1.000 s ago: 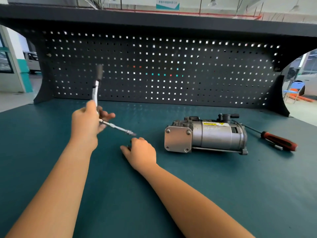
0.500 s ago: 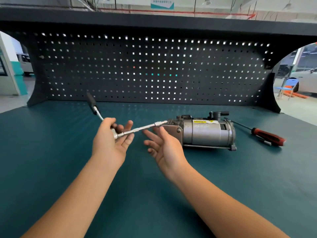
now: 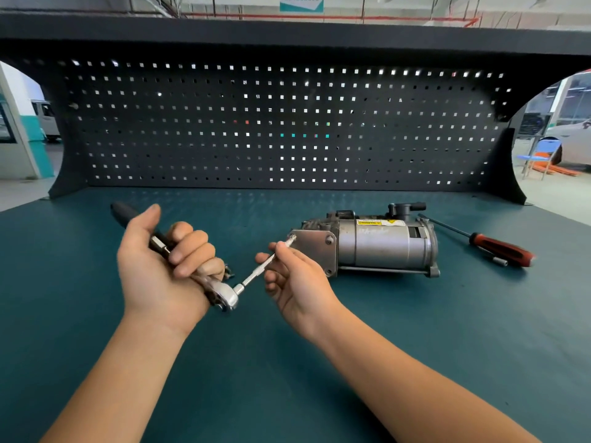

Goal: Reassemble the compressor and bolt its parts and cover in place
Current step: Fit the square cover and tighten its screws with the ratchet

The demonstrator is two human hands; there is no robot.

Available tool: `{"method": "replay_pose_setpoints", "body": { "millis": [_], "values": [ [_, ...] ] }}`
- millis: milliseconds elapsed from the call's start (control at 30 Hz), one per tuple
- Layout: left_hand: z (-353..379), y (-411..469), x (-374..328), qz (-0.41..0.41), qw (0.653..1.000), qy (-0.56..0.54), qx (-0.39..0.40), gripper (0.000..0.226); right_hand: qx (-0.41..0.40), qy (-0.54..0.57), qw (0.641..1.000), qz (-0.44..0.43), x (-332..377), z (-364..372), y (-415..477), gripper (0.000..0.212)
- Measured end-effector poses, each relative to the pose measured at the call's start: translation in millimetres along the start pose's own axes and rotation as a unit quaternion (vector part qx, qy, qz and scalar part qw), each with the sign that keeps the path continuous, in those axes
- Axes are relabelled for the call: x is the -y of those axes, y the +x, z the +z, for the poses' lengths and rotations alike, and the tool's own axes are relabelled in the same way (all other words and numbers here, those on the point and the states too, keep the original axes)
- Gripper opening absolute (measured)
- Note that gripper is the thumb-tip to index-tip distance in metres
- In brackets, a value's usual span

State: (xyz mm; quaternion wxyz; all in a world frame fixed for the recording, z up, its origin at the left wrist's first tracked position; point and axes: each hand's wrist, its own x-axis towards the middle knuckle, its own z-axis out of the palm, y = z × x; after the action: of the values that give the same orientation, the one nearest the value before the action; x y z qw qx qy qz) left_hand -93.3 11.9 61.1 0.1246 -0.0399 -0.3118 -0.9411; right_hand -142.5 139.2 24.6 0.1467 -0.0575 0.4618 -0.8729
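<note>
A grey metal compressor (image 3: 380, 243) lies on its side on the teal bench top, its square end cover (image 3: 315, 251) facing left with bolts at the corners. My left hand (image 3: 166, 266) grips the black handle of a ratchet wrench (image 3: 224, 294). A thin extension bar (image 3: 256, 274) runs from the ratchet head up and right. My right hand (image 3: 294, 279) pinches that bar near its far end, whose tip sits at the cover's upper left corner.
A red-and-black screwdriver (image 3: 499, 247) lies right of the compressor. A small dark part (image 3: 228, 271) lies on the bench just behind my left hand. A black pegboard (image 3: 287, 123) walls off the back of the bench.
My left hand turned palm-up and took a fuller grip on the ratchet handle. My right hand, open before, now pinches the extension bar, and the bar's tip has reached the cover's corner.
</note>
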Motion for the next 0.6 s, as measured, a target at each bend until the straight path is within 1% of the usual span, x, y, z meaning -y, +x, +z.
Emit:
{"method": "replay_pose_setpoints", "body": {
  "millis": [233, 367, 600],
  "values": [
    [3, -2, 7, 0.009, 0.999, 0.042, -0.011, 0.036, -0.001, -0.011, 1.000, 0.024, -3, -5, 5, 0.015],
    [3, -2, 13, 0.009, 0.999, 0.044, -0.030, 0.048, -0.002, -0.018, 0.999, 0.027, -3, -7, 7, 0.015],
    [4, -3, 18, 0.019, 0.998, 0.032, -0.059, 0.052, -0.009, -0.022, 0.999, 0.032, -2, -7, 9, 0.015]
  ]
}}
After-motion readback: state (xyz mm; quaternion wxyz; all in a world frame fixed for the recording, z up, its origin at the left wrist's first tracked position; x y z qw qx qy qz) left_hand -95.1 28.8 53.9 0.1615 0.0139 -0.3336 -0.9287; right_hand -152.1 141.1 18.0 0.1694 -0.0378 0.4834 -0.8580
